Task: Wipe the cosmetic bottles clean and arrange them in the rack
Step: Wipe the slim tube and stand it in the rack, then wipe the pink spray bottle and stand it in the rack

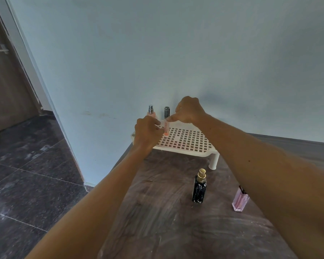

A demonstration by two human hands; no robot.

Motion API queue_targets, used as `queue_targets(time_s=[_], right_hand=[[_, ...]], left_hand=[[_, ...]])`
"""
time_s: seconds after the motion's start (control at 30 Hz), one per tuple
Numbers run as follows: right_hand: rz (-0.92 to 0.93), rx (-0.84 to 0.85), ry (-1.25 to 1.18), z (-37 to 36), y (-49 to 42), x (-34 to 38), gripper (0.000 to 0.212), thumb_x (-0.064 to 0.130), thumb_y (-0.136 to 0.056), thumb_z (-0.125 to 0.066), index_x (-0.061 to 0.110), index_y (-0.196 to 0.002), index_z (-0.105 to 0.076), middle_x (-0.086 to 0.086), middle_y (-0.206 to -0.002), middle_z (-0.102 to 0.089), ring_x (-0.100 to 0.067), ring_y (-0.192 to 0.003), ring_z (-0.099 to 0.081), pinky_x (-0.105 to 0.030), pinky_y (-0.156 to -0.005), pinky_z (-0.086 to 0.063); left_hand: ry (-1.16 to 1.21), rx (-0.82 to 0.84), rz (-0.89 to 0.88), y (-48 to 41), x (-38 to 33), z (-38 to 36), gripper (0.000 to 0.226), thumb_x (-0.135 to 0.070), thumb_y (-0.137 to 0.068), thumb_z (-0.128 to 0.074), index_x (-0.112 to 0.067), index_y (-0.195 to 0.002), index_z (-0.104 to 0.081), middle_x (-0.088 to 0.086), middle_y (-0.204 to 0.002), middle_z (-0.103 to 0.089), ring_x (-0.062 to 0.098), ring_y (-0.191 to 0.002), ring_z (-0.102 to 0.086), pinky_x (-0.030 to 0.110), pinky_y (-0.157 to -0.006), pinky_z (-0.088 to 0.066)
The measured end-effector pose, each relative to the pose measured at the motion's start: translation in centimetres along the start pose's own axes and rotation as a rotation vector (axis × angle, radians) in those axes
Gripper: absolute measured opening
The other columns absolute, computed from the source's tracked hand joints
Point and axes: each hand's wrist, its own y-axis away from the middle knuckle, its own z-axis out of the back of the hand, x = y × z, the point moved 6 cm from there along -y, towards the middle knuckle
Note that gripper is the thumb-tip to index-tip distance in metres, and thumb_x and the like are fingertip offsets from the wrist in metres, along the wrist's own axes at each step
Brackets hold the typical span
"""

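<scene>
both hands pinch the slim pink bottle (166, 128) upright on the rack (187, 141): left hand (148, 130) low, right hand (190, 111) on top.

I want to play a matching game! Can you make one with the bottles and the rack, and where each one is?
Things:
1. black bottle
2. pink bottle
3. slim pink tube
4. white rack

Places:
A. between both hands' fingers, standing on the rack
B. on the table against the wall
C. on the table, partly hidden by the right arm
D. upright on the table in front of the rack

Pairs: 1-D, 2-C, 3-A, 4-B
</scene>
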Motion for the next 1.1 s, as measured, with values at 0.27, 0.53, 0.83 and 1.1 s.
queue_targets(time_s=[0.27, 0.53, 0.83, 1.1], right_hand=[[-0.209, 0.173, -0.539, 5.7, 6.5, -1.9, 0.012, -0.001, -0.091, -0.060, 0.002, -0.101, -0.055, -0.015, -0.116, -0.053, -0.021, -0.102, -0.057, -0.025, -0.079, -0.055], [-0.114, -0.021, -0.825, 13.2, 20.1, -7.7, 0.022, -0.010, -0.092, -0.053, 0.001, -0.100, -0.070, -0.012, -0.118, -0.067, -0.019, -0.101, -0.071, -0.018, -0.084, -0.056], [-0.344, -0.482, -0.819, 13.6, 34.1, -17.4, 0.025, 0.016, -0.089, -0.070, 0.020, -0.114, -0.067, 0.005, -0.108, -0.069, -0.009, -0.094, -0.069, -0.027, -0.085, -0.059], [-0.488, -0.511, -1.030, 10.0, 39.7, -22.7, 0.017, 0.010, -0.081, -0.076, 0.018, -0.096, -0.076, -0.001, -0.098, -0.076, -0.016, -0.094, -0.071, -0.030, -0.087, -0.056]], left_hand=[[0.062, 0.021, -0.106, 5.5, -2.8, 3.9, 0.019, -0.026, -0.091, -0.071, -0.011, -0.099, -0.079, 0.009, -0.103, -0.078, 0.014, -0.072, -0.072, 0.018, -0.068, -0.058], [0.296, -0.035, -0.325, 14.6, -12.1, 6.3, 0.015, -0.021, -0.089, -0.073, -0.010, -0.097, -0.078, 0.004, -0.101, -0.077, 0.012, -0.089, -0.070, 0.021, -0.086, -0.052], [0.264, 0.129, -0.585, 22.1, -22.0, 1.7, 0.031, -0.021, -0.094, -0.066, -0.011, -0.124, -0.067, 0.003, -0.129, -0.064, 0.017, -0.113, -0.062, 0.024, -0.099, -0.049], [0.013, 0.272, -0.533, 23.8, -25.9, -3.4, 0.043, -0.024, -0.101, -0.056, -0.009, -0.141, -0.051, 0.014, -0.148, -0.048, 0.030, -0.137, -0.045, 0.040, -0.107, -0.041]])
